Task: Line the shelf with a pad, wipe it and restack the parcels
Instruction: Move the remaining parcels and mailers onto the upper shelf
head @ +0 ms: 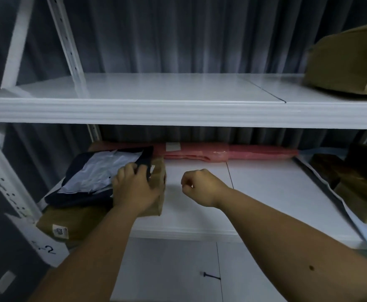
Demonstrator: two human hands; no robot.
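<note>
Left hand (134, 188): gripped the dark plastic mailer parcel (95, 175), steadying it atop the brown cardboard box (156, 182).
Right hand (196, 186): fingers curled, held nothing.
White metal shelf (265, 192): middle bare, seemingly cleared for lining.

Two hands (134, 188); three shelves (178, 112); one pink parcel (243, 152).

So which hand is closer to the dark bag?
Left. The left hand grips the dark bag; the right hand hovers curled beside it, over the bare shelf.
</note>
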